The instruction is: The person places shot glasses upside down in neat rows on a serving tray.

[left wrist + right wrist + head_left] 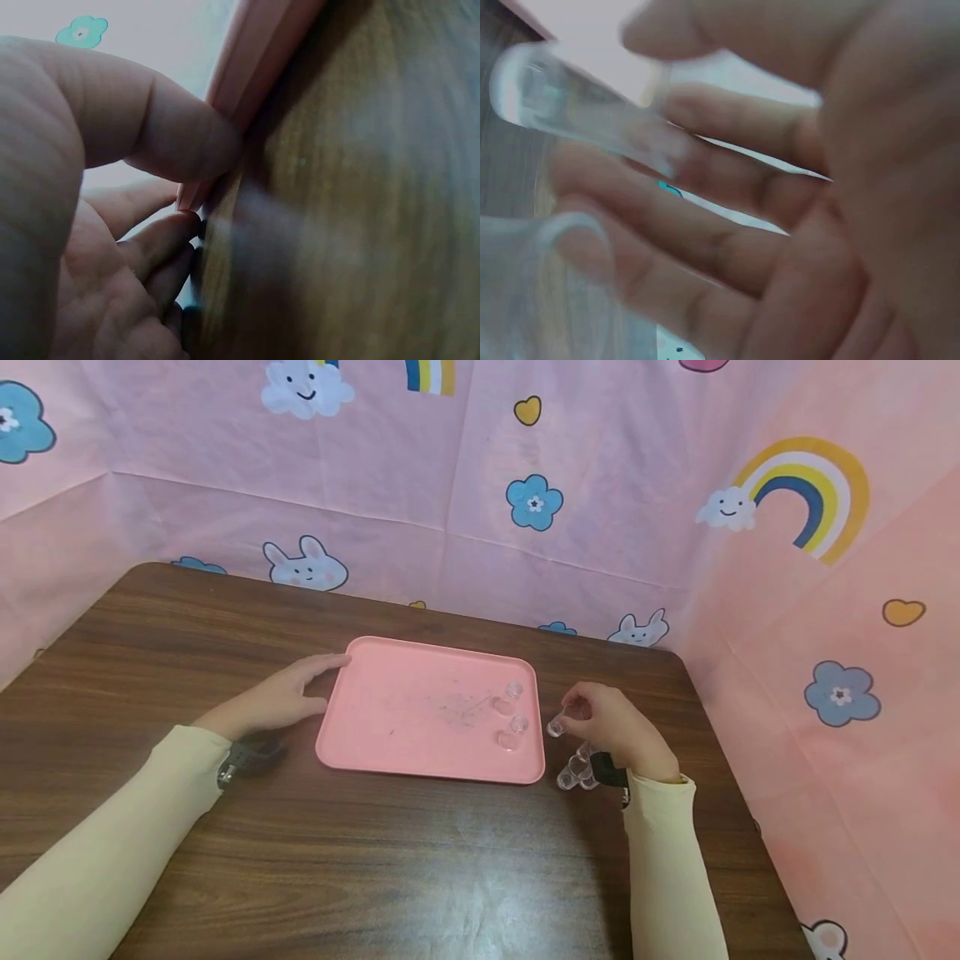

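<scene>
Four small clear cups point(510, 717) already inside the pink tray point(420, 760), clustered near its right edge; a faint scatter of specks at the tray's middle. Several more clear cups point(576, 770) waiting on the brown surface point(420, 860), just beside the tray's right front corner and below the right wrist. Judging from that split, roughly halfway along: some cups moved in, a small group yet to go, one in transit.

Right hand point(618, 727) raised just off the tray's right edge, fingers curled, grip pinching one clear cup point(556, 727) between thumb and fingertips; in the right wrist view, the same cup point(570, 105) lying tilted across the fingers point(727, 187), blurred, with another clear rim at the lower left.

Left hand point(281, 697) flat on the surface against the tray's left edge, grip loosely spread, not closed round anything; in the left wrist view, thumb point(180, 135) pressed to the tray's rim point(247, 82), other fingers touching the rim lower down.

Pink cartoon cloth behind and to both sides.
</scene>
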Demonstrator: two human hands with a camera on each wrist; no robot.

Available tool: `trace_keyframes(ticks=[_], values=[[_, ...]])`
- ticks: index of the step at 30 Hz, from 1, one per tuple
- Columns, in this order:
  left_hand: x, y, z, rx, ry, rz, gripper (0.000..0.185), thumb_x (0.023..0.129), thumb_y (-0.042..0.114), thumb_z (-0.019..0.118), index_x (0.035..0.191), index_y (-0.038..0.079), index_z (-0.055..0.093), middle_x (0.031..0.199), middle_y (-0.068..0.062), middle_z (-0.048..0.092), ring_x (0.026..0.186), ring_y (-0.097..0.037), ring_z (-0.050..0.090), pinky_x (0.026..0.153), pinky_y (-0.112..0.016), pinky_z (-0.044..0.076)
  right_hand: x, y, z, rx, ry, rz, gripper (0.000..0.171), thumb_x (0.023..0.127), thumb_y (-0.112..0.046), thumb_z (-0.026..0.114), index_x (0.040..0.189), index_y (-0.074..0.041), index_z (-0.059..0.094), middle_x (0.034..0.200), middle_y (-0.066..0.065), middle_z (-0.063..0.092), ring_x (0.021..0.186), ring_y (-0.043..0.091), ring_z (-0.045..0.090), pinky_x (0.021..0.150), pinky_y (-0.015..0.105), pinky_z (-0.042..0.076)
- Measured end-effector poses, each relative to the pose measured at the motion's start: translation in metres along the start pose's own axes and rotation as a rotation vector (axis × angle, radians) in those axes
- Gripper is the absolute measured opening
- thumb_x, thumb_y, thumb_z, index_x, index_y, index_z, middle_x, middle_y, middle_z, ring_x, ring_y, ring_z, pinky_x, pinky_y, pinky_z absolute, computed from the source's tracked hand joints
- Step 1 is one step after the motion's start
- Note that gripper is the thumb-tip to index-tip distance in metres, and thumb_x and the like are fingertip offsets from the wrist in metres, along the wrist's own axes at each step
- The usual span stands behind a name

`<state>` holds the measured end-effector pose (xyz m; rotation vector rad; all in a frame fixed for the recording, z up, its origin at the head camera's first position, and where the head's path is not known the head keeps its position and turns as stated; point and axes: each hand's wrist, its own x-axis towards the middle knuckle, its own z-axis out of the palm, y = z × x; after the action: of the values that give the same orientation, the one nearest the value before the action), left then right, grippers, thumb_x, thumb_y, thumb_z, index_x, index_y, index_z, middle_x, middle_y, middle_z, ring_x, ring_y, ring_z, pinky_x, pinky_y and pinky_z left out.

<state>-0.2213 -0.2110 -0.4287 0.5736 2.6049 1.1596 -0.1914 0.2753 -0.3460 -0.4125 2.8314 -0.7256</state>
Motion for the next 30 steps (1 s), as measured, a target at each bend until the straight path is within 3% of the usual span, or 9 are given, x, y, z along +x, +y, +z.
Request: trace_keyframes(ticks=[5,9,22,30], values=[[0.0000,0.0026,0.0003,0.001,-0.003,-0.007,0.072,0.097,0.007,0.062,0.162,0.008,0.032,0.167,-0.024,0.024,0.155,-0.048,0.017,0.122,-0.070,0.016,0.0022,0.0017,-0.0006,0.013,0.152,-0.042,0.028,0.094,-0.014,0.071,0.120,-0.004,0.066,0.104,0.009,0.065,0.093,0.026,0.062,0.081,0.041,0.058],[0.0010,0.0028,0.0005,0.011,-0.004,-0.005,0.071,0.097,0.007,0.062,0.161,0.007,0.032,0.167,-0.024,0.025,0.155,-0.047,0.017,0.122,-0.069,0.016,0.0029,0.0021,-0.0005,0.025,0.223,-0.059,0.030,0.094,-0.013,0.069,0.122,-0.002,0.064,0.105,0.011,0.063,0.093,0.028,0.061,0.080,0.041,0.057],[0.0026,-0.0003,0.0016,0.010,-0.001,-0.001,0.073,0.096,0.009,0.064,0.162,0.009,0.033,0.167,-0.023,0.025,0.155,-0.047,0.018,0.122,-0.070,0.017,0.0039,-0.0028,0.0020,0.152,0.331,-0.022,0.037,0.094,-0.008,0.068,0.130,-0.004,0.059,0.116,0.013,0.066,0.104,0.030,0.064,0.096,0.049,0.058],[0.0011,0.0010,-0.0002,-0.005,0.002,-0.039,0.076,0.097,0.015,0.066,0.163,0.012,0.030,0.168,-0.022,0.024,0.155,-0.047,0.017,0.120,-0.073,0.016,0.0066,-0.0069,0.0038,0.196,0.393,-0.041,0.036,0.093,-0.005,0.068,0.129,-0.002,0.061,0.113,0.012,0.065,0.103,0.028,0.063,0.095,0.046,0.058]])
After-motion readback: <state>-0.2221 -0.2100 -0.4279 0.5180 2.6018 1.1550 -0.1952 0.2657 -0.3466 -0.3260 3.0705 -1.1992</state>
